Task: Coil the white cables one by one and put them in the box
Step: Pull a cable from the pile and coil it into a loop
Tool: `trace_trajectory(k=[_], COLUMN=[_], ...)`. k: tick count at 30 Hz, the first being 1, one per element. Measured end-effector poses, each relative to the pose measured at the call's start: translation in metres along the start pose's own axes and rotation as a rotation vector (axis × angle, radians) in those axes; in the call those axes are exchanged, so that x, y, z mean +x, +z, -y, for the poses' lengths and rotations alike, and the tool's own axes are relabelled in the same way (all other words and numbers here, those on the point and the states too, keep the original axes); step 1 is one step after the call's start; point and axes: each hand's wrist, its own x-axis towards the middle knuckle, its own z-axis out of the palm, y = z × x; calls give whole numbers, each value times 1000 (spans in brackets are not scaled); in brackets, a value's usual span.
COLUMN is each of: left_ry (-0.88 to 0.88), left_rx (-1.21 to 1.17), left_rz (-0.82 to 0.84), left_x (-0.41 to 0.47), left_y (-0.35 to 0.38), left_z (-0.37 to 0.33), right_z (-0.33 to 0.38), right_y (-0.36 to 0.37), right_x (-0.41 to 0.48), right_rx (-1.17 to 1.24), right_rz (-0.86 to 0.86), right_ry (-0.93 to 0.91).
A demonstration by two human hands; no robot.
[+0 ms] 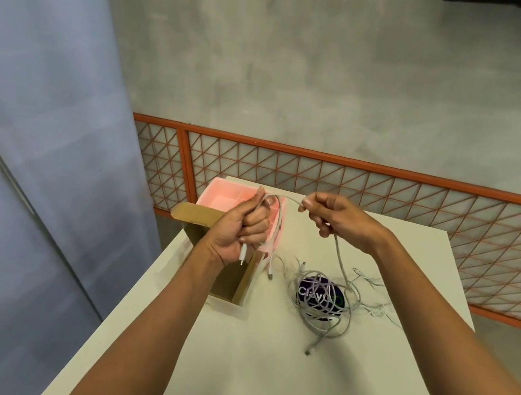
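Head view: your left hand (239, 228) grips the white cable (279, 216) in loops by the cardboard box (194, 217), while your right hand (335, 221) pinches its length rising from the tabletop tangle (332, 318).

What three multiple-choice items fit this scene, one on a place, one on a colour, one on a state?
1. Where is the pink tray?
A. beyond the box
B. on the floor
C. inside the box

2. What colour is the pack under the pile?
A. red
B. purple
C. yellow

3. What does the left hand do?
A. lies flat
B. grips a cable
C. points

Answers: 1 A, the tray stands past the box's far end; 2 B, purple shows through the loops; 3 B, its fist closes round the cable.
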Motion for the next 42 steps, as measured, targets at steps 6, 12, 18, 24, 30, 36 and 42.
trace_trajectory(k=[6,12,18,24,30,36,42], left_ry=[23,75,195,249,322,362,248], left_rx=[-271,-217,-4,120,266,500,854], left_rz=[130,61,-147,-250,-466,-581,-647], left_x=[1,3,1,7,15,16,10], left_y=[-5,-4,0,4,-2,-10,-21], left_z=[-9,-13,-10,-4,-2,-10,-12], right_z=[-21,-16,-17,-17,-14,1,4], right_y=[4,14,37,57,60,44,34], right_x=[-1,5,3,0,0,-1,-1], right_rx=[52,-177,-82,-99,-199,-591,-615], right_rz=[-185,-151,-1,66,194,121,-119], right_ry=[-56,-71,-82,-57,61,71,40])
